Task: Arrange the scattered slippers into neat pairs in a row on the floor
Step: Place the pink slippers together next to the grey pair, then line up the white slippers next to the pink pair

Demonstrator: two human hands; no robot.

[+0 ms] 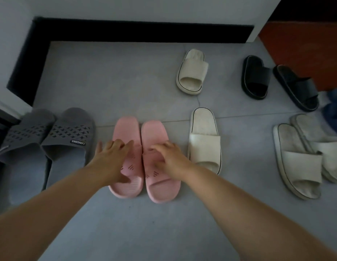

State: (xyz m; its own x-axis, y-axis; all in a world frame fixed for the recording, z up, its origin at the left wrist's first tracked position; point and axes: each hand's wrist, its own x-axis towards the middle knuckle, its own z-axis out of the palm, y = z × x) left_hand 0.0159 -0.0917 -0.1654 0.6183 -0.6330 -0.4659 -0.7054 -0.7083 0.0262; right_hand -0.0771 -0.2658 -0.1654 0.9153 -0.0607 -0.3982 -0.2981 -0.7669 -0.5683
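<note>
Two pink slippers lie side by side in the middle of the floor. My left hand [112, 159] rests with spread fingers on the strap of the left pink slipper [126, 129]. My right hand [170, 157] rests with loosely bent fingers on the strap of the right pink slipper [154, 130]. A grey pair [48, 140] stands to the left. One cream slipper [204, 142] lies just right of the pink pair, and its mate [192, 72] sits farther back, turned the other way. A black pair [277, 81] is at the back right.
A worn whitish pair [303, 153] lies overlapped at the right. A white wall with a black skirting [126, 31] borders the back and left. Blue cloth [333, 110] shows at the right edge. Grey tiled floor [116, 81] stretches behind the pink pair.
</note>
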